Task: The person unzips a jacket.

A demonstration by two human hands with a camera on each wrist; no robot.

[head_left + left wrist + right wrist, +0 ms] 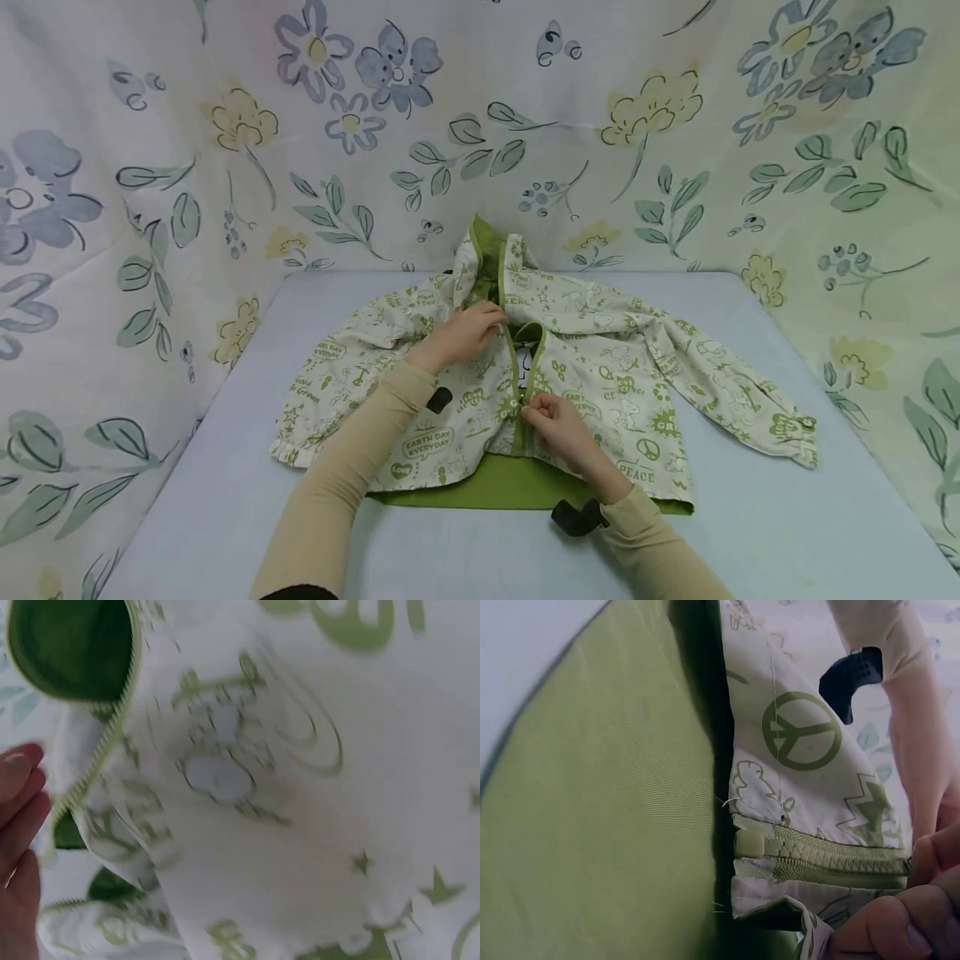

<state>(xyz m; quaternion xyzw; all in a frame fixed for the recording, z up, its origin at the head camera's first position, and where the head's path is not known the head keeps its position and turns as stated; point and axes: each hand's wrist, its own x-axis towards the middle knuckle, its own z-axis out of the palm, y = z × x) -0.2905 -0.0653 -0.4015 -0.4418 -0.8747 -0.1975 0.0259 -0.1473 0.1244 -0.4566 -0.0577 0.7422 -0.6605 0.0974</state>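
A white child's jacket with green cartoon print and green lining lies spread with its front up. Its zipper is joined at the hem and parted higher up. My right hand pinches the zipper pull low on the front; the right wrist view shows curled fingers at the end of the joined teeth. My left hand is at the zipper edge below the hood. In the left wrist view its fingertips lie beside the zipper edge, with no cloth visible between them.
The jacket lies on a pale table. One sleeve stretches out to the right, the other lies under my left forearm. A floral cloth hangs behind and at both sides. Each wrist bears a black device.
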